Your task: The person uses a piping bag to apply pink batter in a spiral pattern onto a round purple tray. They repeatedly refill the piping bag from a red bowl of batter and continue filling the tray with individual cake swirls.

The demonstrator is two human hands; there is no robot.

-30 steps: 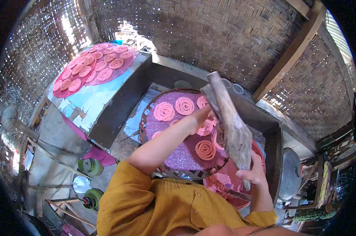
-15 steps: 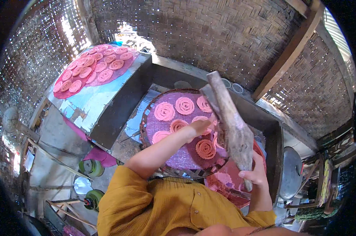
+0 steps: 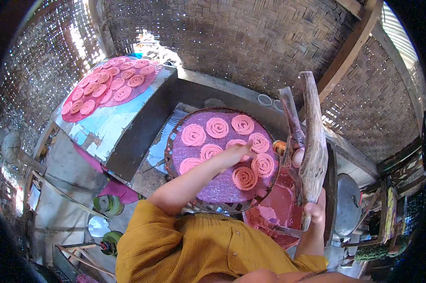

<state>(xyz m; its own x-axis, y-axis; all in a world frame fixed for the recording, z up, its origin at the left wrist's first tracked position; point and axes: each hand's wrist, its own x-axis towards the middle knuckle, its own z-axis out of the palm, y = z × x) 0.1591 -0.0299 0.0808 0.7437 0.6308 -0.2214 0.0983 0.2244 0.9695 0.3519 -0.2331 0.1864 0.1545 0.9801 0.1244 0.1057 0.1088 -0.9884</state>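
My right hand (image 3: pixel 315 214) grips the lower end of a rough wooden tool (image 3: pixel 313 155), two weathered limbs hinged like a lever press, held upright right of the tray. A pale round piece shows between its limbs. My left hand (image 3: pixel 234 154) reaches over the round tray (image 3: pixel 167 162), fingers stretched toward a pink dough spiral (image 3: pixel 260 143) at the right; whether they touch it is hard to tell. A purple mesh cloth (image 3: pixel 217 192) lines the tray, with several pink spirals on it. One darker, orange-pink spiral (image 3: pixel 244 178) lies near the front. My forearm partly covers others.
A red basin (image 3: pixel 281 203) smeared with pink dough stands beside the tray, under the tool. At the far left, a pale-blue board (image 3: pixel 93 137) bears more spirals on red and pink mesh. An orange-labelled can (image 3: pixel 279 147) and a round metal lid (image 3: pixel 347 205) are at the right.
The wooden tool has moved right, away from over the tray, and stands more upright with its limbs spread. Spirals on the tray's right side are now uncovered. My left hand has shifted slightly left.
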